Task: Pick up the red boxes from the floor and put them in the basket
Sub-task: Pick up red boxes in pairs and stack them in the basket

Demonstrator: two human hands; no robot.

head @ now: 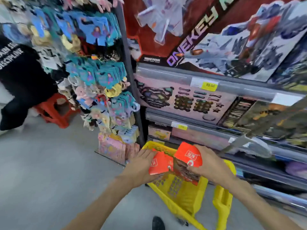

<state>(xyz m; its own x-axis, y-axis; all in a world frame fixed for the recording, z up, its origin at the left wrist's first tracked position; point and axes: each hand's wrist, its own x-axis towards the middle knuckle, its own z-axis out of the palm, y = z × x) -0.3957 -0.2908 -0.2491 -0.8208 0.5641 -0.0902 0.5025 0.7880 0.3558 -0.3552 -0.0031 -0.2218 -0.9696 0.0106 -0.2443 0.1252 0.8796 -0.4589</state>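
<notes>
A yellow plastic basket (186, 195) stands on the floor beside the shelves, its handle (221, 201) hanging at the right. Over its opening I hold two red boxes. My left hand (141, 165) grips one red box (159, 164) from the left side. My right hand (209, 165) grips the other red box (186, 156) from the right, tilted, with its printed side facing down toward the basket. The two boxes touch each other above the basket's rim. Whatever lies inside the basket is hidden by the boxes.
Shelves of large toy boxes (216, 47) rise on the right, close to the basket. A rack of hanging toy packs (106, 90) stands ahead on the left. A red stool (56, 110) and a person in black (20, 83) are at far left. Grey floor (49, 171) spreads to the left.
</notes>
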